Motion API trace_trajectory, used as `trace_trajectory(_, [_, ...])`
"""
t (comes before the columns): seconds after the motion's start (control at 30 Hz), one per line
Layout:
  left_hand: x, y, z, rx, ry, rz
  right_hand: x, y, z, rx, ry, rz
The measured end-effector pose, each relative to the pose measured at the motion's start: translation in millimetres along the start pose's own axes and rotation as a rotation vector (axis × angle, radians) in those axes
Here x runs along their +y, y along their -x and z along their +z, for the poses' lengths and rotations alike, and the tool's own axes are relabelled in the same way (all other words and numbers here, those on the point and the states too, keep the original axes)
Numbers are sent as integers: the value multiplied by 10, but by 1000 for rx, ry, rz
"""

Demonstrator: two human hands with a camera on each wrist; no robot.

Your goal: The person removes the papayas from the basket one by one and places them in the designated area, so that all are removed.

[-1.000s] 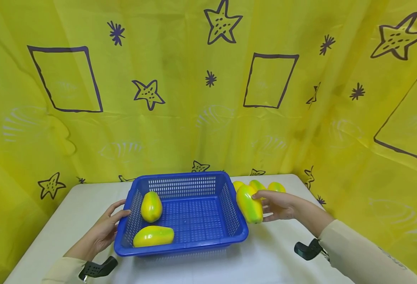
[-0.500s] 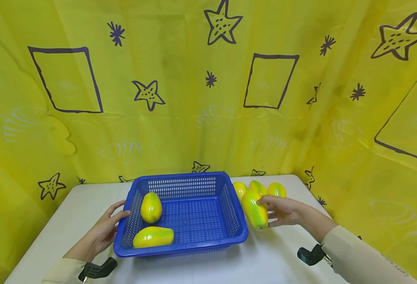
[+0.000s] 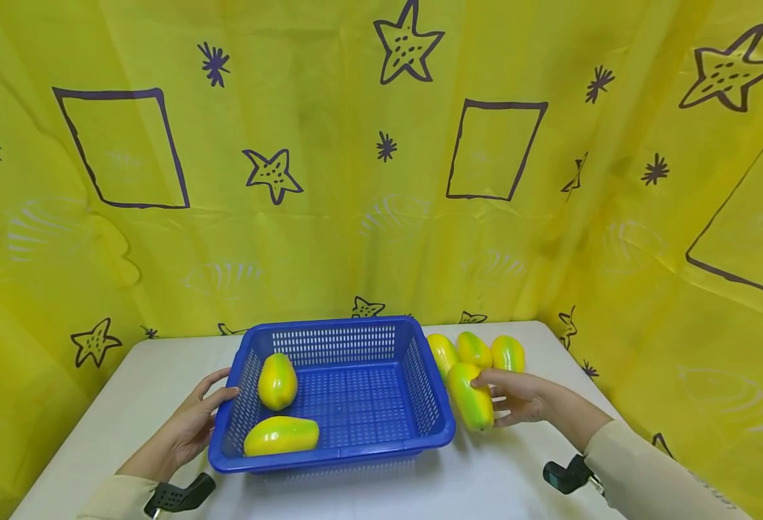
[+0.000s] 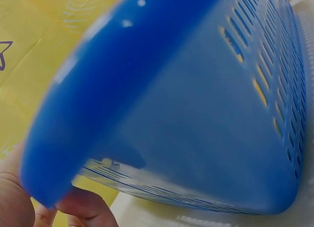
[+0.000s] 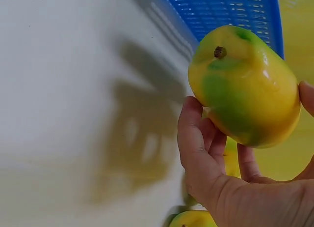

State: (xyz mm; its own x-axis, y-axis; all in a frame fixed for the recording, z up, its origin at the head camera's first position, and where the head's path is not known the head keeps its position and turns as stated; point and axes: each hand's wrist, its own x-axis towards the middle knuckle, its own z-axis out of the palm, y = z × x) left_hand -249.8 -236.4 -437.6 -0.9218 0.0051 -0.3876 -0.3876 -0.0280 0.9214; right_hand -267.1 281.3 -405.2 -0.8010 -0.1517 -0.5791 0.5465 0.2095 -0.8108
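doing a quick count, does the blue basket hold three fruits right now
No, the blue basket holds only two, the rear fruit and the front fruit, while the right hand grips another fruit outside it.

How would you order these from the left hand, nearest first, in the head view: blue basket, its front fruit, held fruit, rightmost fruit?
1. Blue basket: gripped at left.
2. Front fruit: inside, left side.
3. Held fruit: right of basket.
4. Rightmost fruit: rear right.

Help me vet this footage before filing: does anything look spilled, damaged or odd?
Nothing stands out: no spill or breakage shows. Two yellow-green fruits lie in the blue basket, the left hand grips its rim, the right hand holds another fruit, and three more sit beside the basket.
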Motion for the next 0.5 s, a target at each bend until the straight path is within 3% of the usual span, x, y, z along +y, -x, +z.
trace_trajectory(0.5, [-13,-4,0,4,4,4,151,-122,13,48,45,23])
